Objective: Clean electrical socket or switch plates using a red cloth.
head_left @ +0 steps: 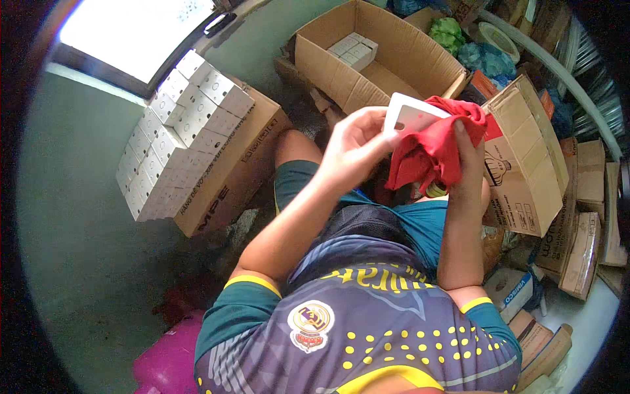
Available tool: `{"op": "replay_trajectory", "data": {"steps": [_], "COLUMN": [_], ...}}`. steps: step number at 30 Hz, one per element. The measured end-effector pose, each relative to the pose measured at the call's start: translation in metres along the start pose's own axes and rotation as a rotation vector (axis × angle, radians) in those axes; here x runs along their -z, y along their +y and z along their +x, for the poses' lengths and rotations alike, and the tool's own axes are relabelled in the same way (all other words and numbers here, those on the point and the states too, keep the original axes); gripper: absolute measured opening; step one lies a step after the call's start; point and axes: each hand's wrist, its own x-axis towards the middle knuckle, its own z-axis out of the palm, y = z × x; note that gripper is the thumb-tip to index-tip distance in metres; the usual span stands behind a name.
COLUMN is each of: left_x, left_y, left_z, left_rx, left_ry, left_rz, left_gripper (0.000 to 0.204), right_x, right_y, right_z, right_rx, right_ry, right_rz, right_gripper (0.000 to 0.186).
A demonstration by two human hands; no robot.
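Note:
My left hand (359,143) pinches the near left edge of a flat white plate (415,113) with rounded corners and small openings, which looks like a wall socket or switch cover. A crumpled red cloth (430,152) covers the plate's right end. Gripping this cloth from the right is my right hand (467,157), its fingers partly hidden in the folds. Both hands are raised in front of my lap. Beneath the cloth a small yellow-green thing (436,189) peeks out; its kind cannot be made out.
Many small white boxes (190,111) are stacked on a brown carton (226,180) at the left, below a window. An open carton (328,69) ahead contains several small white boxes. Another carton (525,167) stands close right, with more boxes (581,256) beyond. A magenta thing (172,358) lies lower left.

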Motion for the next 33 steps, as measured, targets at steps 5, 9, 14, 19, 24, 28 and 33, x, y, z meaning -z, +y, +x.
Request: {"op": "replay_trajectory", "data": {"steps": [5,9,14,19,24,28,33], "left_x": [-0.036,-0.062,-0.065,-0.058,-0.046,-0.038,-0.056], "left_y": [-0.025,-0.036,-0.02,-0.02,0.013,-0.007,-0.002], "left_z": [0.003,0.006,0.002,0.008,0.035,0.027,0.016], "left_rx": [-0.093,-0.07,-0.051,-0.114,-0.011,-0.233,-0.258], "left_ry": [0.202,0.352,0.168,-0.011,0.279,0.186,0.174], "left_rz": [-0.307,-0.366,-0.145,0.2,-0.144,0.36,0.523], "left_gripper": [0.043,0.051,0.064,0.057,0.045,0.036,0.023], "right_x": [-0.003,0.006,0.025,0.002,-0.033,-0.018,-0.019], "right_y": [0.021,0.044,0.007,-0.01,0.005,-0.003,-0.006], "right_z": [-0.002,-0.006,0.002,-0.006,-0.034,-0.019,-0.003], "right_rx": [0.127,0.16,-0.019,0.022,0.337,0.441,0.563], "right_ry": [0.171,0.254,0.181,-0.052,-0.123,-0.027,0.206], "right_rz": [0.018,0.11,0.101,-0.033,-0.202,-0.377,-0.431], "right_gripper": [0.045,0.051,0.047,0.041,0.073,0.063,0.057]}}
